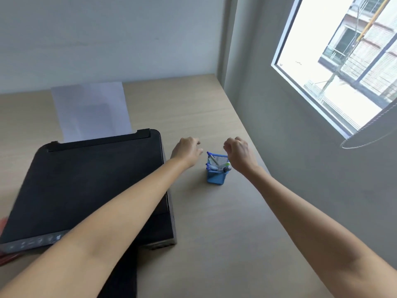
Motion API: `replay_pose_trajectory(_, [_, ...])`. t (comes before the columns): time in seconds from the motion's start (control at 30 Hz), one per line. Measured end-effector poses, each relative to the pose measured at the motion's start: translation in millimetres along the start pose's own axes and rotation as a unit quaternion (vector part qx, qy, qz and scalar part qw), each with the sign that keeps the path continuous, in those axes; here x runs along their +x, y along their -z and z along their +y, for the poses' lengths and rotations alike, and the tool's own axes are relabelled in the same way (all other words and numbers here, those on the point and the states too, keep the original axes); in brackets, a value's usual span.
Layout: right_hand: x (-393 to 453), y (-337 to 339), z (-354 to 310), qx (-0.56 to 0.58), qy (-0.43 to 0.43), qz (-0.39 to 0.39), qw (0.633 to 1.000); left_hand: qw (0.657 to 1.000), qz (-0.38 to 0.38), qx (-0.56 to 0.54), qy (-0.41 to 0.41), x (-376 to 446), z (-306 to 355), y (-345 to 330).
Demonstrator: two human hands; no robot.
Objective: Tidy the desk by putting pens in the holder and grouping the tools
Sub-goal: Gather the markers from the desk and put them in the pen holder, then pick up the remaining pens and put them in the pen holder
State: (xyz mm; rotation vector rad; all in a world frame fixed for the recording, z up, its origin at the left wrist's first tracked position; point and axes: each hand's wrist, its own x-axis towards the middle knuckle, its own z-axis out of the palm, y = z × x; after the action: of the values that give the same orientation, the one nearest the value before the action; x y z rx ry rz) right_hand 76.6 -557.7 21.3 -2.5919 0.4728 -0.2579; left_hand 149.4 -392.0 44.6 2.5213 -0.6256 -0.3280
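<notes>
Head view: one holder (216, 177); two hands, left hand (187, 151), right hand (240, 155); one printer (86, 186).

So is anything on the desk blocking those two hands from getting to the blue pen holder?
Nothing visible does. The left hand and right hand hover on either side of the blue pen holder, with only bare desk around it. The black printer sits off to the left, clear of the holder.

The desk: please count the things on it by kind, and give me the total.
Blue mesh pen holder: 1
Black printer: 1
White paper sheet standing in the printer's rear tray: 1
Pens inside the holder: several, too blurred to count exactly
Total without the pens: 3
No loose pens or tools show on the bare desk.
</notes>
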Motion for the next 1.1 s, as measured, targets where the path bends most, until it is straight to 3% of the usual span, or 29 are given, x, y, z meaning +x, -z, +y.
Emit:
replay_pose_trajectory(0.27, [-13,-5,-122,0.065,0.112,-0.027,0.991,0.982,0.126,-0.136,0.022,-126,-89,120])
replay_pose_trajectory(0.53, [-84,-79,-284,0.082,0.302,-0.118,0.942,0.943,0.179,-0.158,0.233,-295,-281,170])
replay_pose_trajectory(0.73, [-172,-139,-379,0.112,0.412,-0.179,0.887,0.924,0.111,-0.078,0.356,-388,-383,131])
replay_pose_trajectory(0.93, [-243,-217,-398,-0.015,0.432,-0.336,0.837,0.936,-0.039,0.049,0.346,-419,-415,70])
replay_pose_trajectory(1.1, [-277,-264,-387,-0.177,0.402,-0.416,0.796,0.948,-0.017,0.056,0.312,-425,-428,50])
